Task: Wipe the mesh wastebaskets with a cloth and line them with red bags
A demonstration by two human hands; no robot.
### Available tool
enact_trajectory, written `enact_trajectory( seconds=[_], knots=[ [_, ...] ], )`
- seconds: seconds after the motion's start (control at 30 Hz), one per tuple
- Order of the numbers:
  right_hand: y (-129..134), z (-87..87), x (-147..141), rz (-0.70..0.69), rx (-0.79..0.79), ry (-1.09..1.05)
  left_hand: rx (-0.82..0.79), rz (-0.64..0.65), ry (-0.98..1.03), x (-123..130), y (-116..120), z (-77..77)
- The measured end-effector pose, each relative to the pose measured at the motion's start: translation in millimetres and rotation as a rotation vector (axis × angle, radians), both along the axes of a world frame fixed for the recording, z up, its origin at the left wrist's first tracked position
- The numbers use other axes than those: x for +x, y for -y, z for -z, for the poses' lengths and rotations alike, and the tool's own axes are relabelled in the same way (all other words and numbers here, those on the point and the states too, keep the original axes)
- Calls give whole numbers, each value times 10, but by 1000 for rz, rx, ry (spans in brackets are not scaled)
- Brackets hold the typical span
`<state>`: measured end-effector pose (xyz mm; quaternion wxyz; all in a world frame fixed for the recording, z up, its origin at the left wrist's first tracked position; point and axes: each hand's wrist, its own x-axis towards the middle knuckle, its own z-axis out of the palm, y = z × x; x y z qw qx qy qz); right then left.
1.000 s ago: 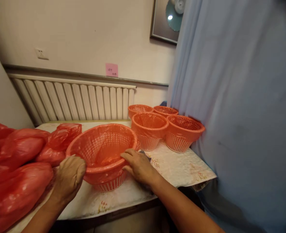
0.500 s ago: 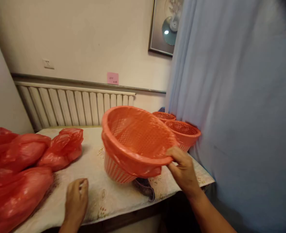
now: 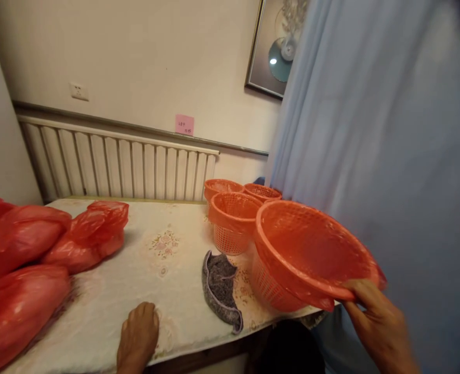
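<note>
Carried rightward since half a second ago, the large round orange plastic mesh basket lined with a red bag now sits tilted at the table's near right corner, in front of the far basket it hid before. Its near rim is pinched in the right hand, fingers curled under the edge. The left hand lies flat, fingers loosely bent, on the white floral tablecloth, holding nothing. A grey cloth lies just left of the basket. Smaller orange baskets stand behind; red plastic bags pile at left.
</note>
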<state>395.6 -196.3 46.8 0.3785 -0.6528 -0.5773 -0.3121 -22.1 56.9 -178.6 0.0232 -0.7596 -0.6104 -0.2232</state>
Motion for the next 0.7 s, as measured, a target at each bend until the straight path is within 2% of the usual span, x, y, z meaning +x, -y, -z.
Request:
enact_trajectory(
  seconds=[0.2, 0.33, 0.47, 0.53, 0.63, 0.7],
  knots=[
    [-352, 458, 213, -2, -106, -129, -11, -9, -104, 2, -38, 27],
    [-528, 629, 294, 38, -103, -166, -15, -10, -112, 2, -57, 45],
    [-568, 676, 315, 52, -96, -158, -20, -11, -71, 18, -32, 12],
    [-549, 672, 303, 36, -103, -147, -44, -2, 11, 25, -3, -19],
    [-457, 598, 209, 18, -79, -125, -81, 21, 166, 24, 34, -64],
    [-359, 502, 55, 69, -5, -160, -102, 18, 238, 20, 33, -96]
  ],
)
